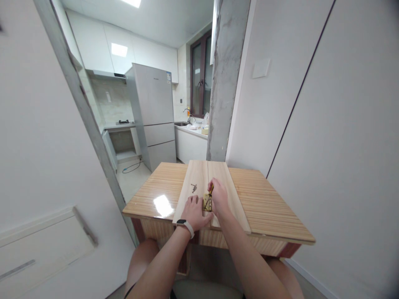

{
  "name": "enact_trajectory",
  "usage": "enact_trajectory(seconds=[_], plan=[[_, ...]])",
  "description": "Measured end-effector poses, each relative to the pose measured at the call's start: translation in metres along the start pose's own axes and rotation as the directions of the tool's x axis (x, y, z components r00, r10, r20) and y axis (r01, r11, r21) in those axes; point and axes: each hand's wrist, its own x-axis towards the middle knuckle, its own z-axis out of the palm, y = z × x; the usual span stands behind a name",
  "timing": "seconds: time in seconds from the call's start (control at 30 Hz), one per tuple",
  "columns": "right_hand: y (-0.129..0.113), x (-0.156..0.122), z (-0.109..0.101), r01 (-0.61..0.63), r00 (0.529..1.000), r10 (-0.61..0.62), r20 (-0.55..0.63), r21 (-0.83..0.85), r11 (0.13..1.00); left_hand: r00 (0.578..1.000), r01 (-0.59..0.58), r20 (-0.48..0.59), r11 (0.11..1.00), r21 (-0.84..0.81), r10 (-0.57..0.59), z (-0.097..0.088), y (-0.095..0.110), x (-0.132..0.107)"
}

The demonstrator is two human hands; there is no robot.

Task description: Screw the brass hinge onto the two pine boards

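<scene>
We have the left board (198, 171) and right board (234, 203) side by side on the table (264, 199), with the brass-coloured hinge (206, 203) at their seam. Our right hand (220, 196) is closed around the yellow-handled screwdriver (211, 189) at the hinge. Our left hand (195, 213) rests spread beside it, enclosing nothing visible. Positioning appears complete; fastening appears unfinished, as small dark parts (194, 188), probably screws, lie loose on the left board. We cannot count seated screws.

Bright light falls from the lamp (132, 2) above the fridge (156, 97); glare spots the table (264, 203) before it; edges stretch and blur.
</scene>
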Motion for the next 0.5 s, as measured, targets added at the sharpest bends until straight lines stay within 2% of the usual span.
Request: enact_trajectory(seconds=[0.1,0.3,0.4,0.5], plan=[[0.0,-0.002,0.007,-0.006,0.995,0.003,-0.102,-0.035,0.999,1.0,-0.002,0.002,1.0,0.003,0.002,-0.001,0.0,0.0],[0.014,0.006,0.013,-0.019,0.985,0.007,-0.17,-0.068,0.997,1.0,-0.005,0.013,1.0,0.016,0.005,-0.002,0.001,0.001],[0.016,0.01,0.012,-0.042,0.984,0.031,-0.174,-0.061,0.997,1.0,-0.014,-0.004,1.0,0.01,0.014,-0.001,0.0,0.0],[0.017,0.011,0.012,0.001,0.989,-0.008,-0.146,-0.05,0.999,1.0,-0.011,-0.003,1.0,0.01,0.011,0.0,-0.001,0.001]])
